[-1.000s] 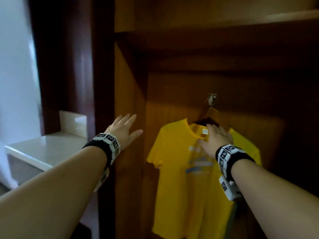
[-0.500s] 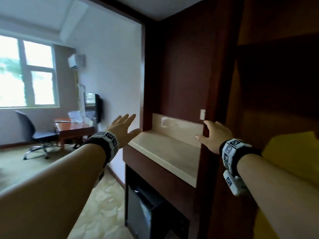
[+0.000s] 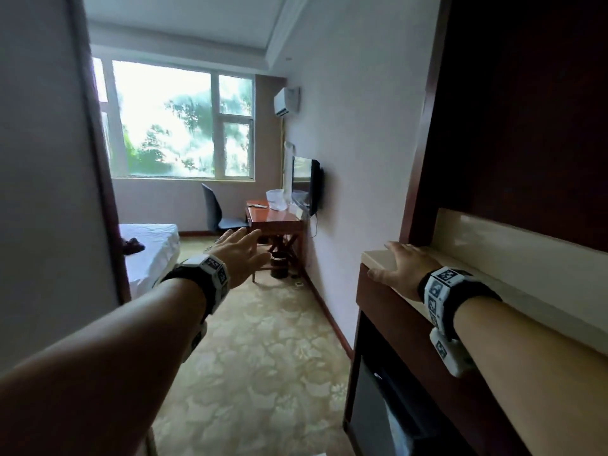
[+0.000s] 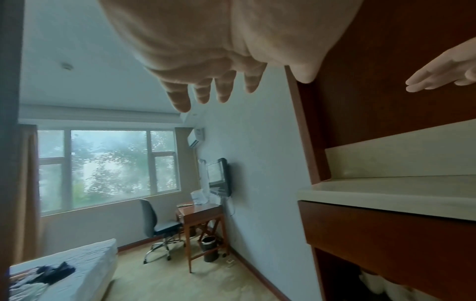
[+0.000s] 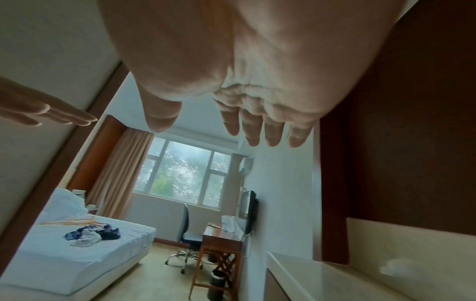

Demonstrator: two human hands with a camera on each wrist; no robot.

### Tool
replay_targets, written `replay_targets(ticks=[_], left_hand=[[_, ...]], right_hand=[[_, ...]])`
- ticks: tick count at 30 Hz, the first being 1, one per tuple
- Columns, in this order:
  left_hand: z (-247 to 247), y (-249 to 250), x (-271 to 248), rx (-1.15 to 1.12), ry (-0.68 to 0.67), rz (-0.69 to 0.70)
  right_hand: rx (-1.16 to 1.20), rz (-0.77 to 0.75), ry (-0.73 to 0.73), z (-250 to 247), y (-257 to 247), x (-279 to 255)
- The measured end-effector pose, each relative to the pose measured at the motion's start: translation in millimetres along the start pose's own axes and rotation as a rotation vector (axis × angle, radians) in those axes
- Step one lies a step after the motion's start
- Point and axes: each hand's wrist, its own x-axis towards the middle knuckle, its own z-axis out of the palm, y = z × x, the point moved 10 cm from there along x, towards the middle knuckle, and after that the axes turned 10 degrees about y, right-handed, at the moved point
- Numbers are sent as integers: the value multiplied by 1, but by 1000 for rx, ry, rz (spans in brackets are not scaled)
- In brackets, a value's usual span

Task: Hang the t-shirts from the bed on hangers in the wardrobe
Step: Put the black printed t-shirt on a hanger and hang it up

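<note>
Fingers of both hands are extended and slack; neither hand holds anything. From there, items run by size.

Bed: stands at the left of the room, well apart from the person, with white sheets.

Counter: a pale ledge at the right, set in dark wood panelling. The right hand is over its near corner, palm down; whether it touches cannot be told. Judged purpose: steadying the body while facing the room.

Desk: against the right wall beyond the counter, with a chair beside it. Neither belongs to the task.

Clothes: a dark, crumpled heap on the bed, presumably the t-shirts left to hang. Light hangers appear to lie just beside the heap.

Left hand: raised, pointing into the room. Both hands being free suits the next pickup. The wardrobe is out of view.
</note>
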Motion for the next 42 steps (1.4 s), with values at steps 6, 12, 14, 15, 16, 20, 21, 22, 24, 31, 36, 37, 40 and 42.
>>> replay_targets(ticks=[6,12,14,15,16,20,21,22,24,31,36,37,40,42], left_hand=[[15,-75,77,140,-2,-172],[37,-146,115,219,-62,-302],[46,-179,127,212,-59,-368],[50,-196,133,212,-54,-391],[55,-212,139,215,-61,-410],[87,-282,164,219,-107,-468],[94,-301,172,222,-115,-483],[102,-319,181,222,-120,-498],[115,-358,201,208,-123,-526],[121,-462,318,211,-66,-491],[160,-519,367,233,-153,-511],[168,-532,375,231,-164,-530],[189,-573,403,220,-165,-576],[201,-597,426,239,-153,-588]], right_hand=[[165,-104,-98,89,-37,136],[281,-214,-183,175,-106,223],[312,-237,-232,208,-130,250],[328,-244,-250,226,-142,266],[342,-256,-267,240,-155,280],[282,-331,-307,292,-209,328],[264,-342,-318,305,-222,341],[255,-355,-320,317,-235,356],[238,-389,-313,335,-263,390],[240,-418,-220,363,-349,521],[234,-416,-296,434,-389,575],[229,-405,-313,449,-395,587],[232,-401,-345,488,-416,628],[238,-427,-358,512,-432,659]])
